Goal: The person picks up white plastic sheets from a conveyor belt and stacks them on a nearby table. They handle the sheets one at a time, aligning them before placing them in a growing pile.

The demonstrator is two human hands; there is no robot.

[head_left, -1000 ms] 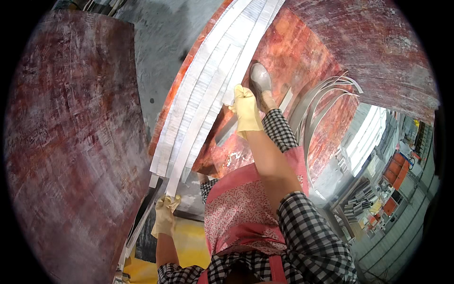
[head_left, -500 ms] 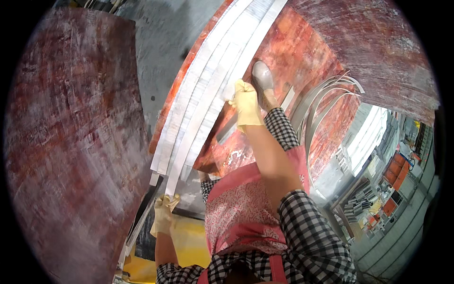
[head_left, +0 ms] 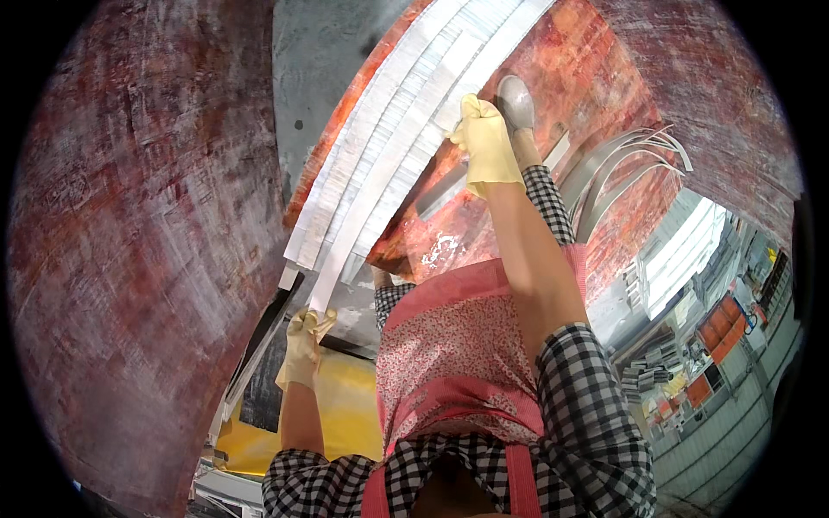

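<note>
A long pale strip (head_left: pixel 380 181) lies lengthwise over a stack of white layered strips (head_left: pixel 371 138) on a curved orange-red panel (head_left: pixel 343 106). My left hand (head_left: pixel 304 345), in a cream glove, is closed on the strip's near end, just past the stack's near edge. Also gloved, my right hand (head_left: pixel 490 151) is closed beside the stack's right edge, farther along. Its fingertips come close to the white layers, but what they pinch, if anything, is hidden. A short grey bar (head_left: pixel 440 192) lies on the panel below that hand.
Curled grey strips (head_left: pixel 609 168) lie on the panel to the right. My shoe (head_left: pixel 515 102) stands on it near my right hand. Large mottled dark-red sheets (head_left: pixel 164 233) rise on both sides. A yellow surface (head_left: pixel 345 406) lies below my left forearm.
The whole view has shifted, so the stack, panel and both hands appear higher in the picture. Both hands stay closed in about the same places along the stack.
</note>
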